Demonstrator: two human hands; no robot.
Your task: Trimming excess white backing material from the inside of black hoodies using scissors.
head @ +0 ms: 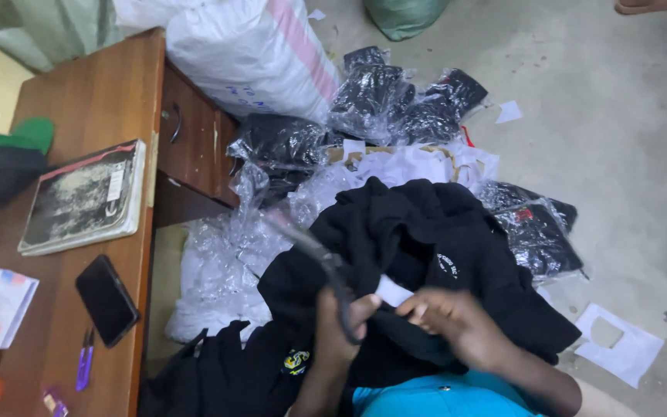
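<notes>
Wooden desk point(102, 93) stands far left of the fingers, with a worn notebook point(82, 197), a black phone point(106, 300) and small purple snips point(85, 369) on it. The left hand point(339, 328) has its fingers closed around the handle of grey scissors point(314, 251). Just right of them, the right hand point(457, 320) pinches a white tag point(392, 292) on the black garment point(418, 232). Beyond the fingers lie packed black garments point(403, 100).
</notes>
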